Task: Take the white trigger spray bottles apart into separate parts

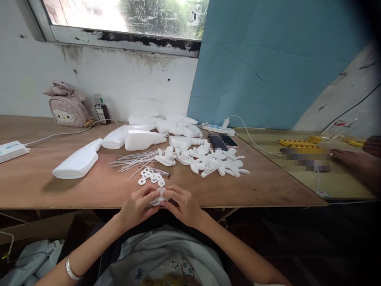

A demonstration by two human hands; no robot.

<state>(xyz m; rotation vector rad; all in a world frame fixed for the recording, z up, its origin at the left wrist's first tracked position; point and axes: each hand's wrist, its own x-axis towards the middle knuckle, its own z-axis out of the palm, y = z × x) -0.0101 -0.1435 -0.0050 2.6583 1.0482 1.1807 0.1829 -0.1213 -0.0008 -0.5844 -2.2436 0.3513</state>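
At the table's front edge both hands hold a white trigger spray head point(161, 193) between them. My left hand point(142, 203) has its fingers closed round the left side. My right hand point(183, 204) pinches it from the right with thumb and fingers. Much of the spray head is hidden by the fingers. Just beyond my hands lie several white ring washers point(142, 181) in a loose heap, with a pen point(160, 171) beside them. Thin white dip tubes point(131, 162) are spread behind. More white spray heads point(218, 163) are piled to the right.
White plastic bottles point(77, 161) lie on their sides across the table point(26, 190). A pink bag point(69, 109), a dark bottle point(101, 110) and power strips point(13, 151) stand farther back. Phones point(228, 140) lie near the pile. At right another person's hand point(347, 157) is by yellow pieces point(297, 143).
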